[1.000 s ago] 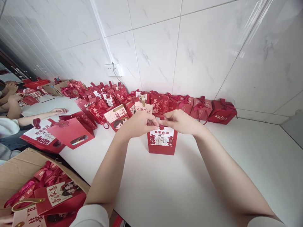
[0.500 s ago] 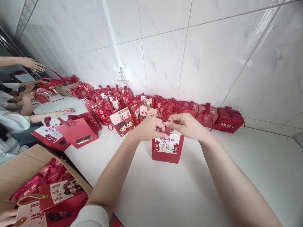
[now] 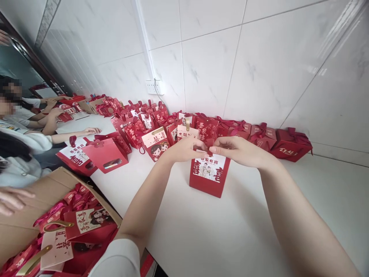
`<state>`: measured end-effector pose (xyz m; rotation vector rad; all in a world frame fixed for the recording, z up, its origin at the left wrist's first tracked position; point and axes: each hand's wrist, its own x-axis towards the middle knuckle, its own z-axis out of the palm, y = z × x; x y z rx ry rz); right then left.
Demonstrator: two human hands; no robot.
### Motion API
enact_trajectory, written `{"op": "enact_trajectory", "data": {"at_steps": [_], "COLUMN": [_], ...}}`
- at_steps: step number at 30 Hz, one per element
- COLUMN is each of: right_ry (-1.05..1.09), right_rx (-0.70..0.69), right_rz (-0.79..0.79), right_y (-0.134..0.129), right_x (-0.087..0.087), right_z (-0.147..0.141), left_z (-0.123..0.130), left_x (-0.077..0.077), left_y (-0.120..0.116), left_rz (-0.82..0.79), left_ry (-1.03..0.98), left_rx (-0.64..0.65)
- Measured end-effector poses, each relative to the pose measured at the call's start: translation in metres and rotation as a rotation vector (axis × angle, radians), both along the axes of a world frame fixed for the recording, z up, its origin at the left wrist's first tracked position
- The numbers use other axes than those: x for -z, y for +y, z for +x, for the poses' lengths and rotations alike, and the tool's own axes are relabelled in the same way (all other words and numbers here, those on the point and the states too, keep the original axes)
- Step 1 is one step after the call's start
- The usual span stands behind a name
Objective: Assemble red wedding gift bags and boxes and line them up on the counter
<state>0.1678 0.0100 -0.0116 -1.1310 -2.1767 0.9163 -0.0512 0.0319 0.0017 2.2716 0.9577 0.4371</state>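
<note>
A red gift box with a white illustrated label stands on the white table, both hands at its top. My left hand is at the box's upper left, fingers curled around its top edge. From the right, my right hand pinches at the top, thumb and forefinger close to the left fingertips. The hands hide most of the upper edge and whatever closure is there. Just behind them is a cream-and-red box with a gold strap.
Many red boxes line the tiled wall, ending with a ribboned one at right. Two boxes stand at left. A cardboard carton full of boxes sits lower left. Other people's arms and a person's hand are at far left.
The view has shifted, so the scene sits further right. The red tab between my fingers no longer shows upright. A co-worker's raised arm at upper left has mostly left view; another hand lifted from the carton.
</note>
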Motion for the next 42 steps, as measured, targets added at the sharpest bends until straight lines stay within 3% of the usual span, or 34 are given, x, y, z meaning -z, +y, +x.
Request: {"op": "enact_trajectory", "data": {"at_steps": [3, 7, 11, 18, 31, 42], "right_ry": [-0.028, -0.088, -0.092, -0.065, -0.026, 0.057], "right_rx": [-0.058, -0.002, 0.026, 0.032, 0.049, 0.069], "right_rz": [-0.025, 0.013, 0.007, -0.002, 0.123, 0.141], "right_y": [-0.002, 0.005, 0.011, 0.012, 0.007, 0.005], "right_x": [-0.001, 0.004, 0.008, 0.010, 0.005, 0.003], "right_z": [0.004, 0.002, 0.000, 0.001, -0.007, -0.011], "left_z": [-0.001, -0.001, -0.004, -0.006, 0.000, -0.002], "left_x": [0.004, 0.008, 0.009, 0.008, 0.012, 0.009], "left_y": [0.006, 0.011, 0.013, 0.015, 0.018, 0.017], "left_rz": [-0.030, -0.227, -0.362, -0.348, -0.498, -0.435], "left_ry": [-0.054, -0.176, -0.172, -0.128, -0.175, -0.157], "left_rx": [-0.071, -0.058, -0.108, -0.057, -0.118, -0.090]}}
